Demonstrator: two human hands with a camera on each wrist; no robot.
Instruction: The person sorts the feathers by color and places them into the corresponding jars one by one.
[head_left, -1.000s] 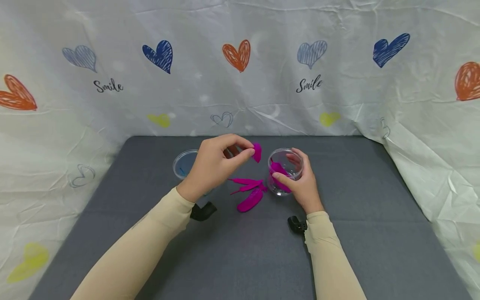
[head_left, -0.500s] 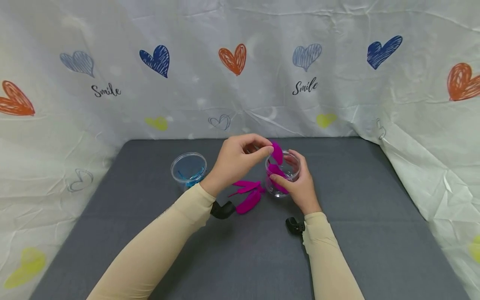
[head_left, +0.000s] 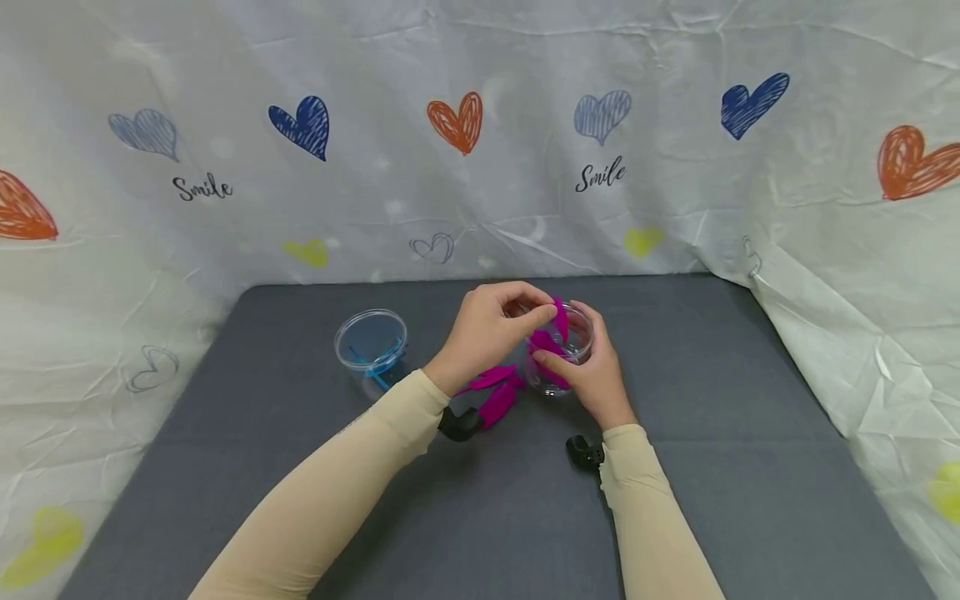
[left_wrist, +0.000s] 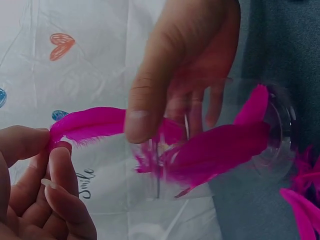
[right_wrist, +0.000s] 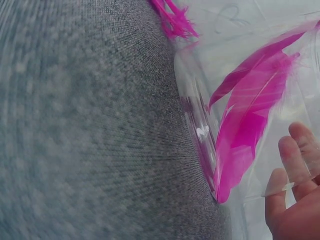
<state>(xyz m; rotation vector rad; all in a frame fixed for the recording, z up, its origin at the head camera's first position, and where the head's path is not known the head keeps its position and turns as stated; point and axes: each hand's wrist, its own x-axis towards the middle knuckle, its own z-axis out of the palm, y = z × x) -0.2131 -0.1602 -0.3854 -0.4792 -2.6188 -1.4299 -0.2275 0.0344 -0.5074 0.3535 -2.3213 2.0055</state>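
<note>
My left hand (head_left: 491, 333) pinches a magenta feather (left_wrist: 97, 125) by one end between thumb and fingertips. The feather's other end reaches past the rim into a clear plastic jar (left_wrist: 286, 135). My right hand (head_left: 597, 379) grips that jar round its side, thumb at the front near the rim. Inside the jar lie magenta feathers (right_wrist: 252, 110), leaning against the wall. More magenta feathers (head_left: 497, 406) lie on the table just left of the jar, partly hidden behind the left wrist.
A second clear jar (head_left: 343, 358) stands to the left, with thin blue pieces (head_left: 384, 360) in it. A grey cloth covers the table (head_left: 510, 517). Behind hangs a white curtain (head_left: 525, 50) printed with hearts.
My left hand has carried the pinched feather rightward, from left of the jar to over its mouth, and its end has entered the jar. My right hand keeps its grip on the jar.
</note>
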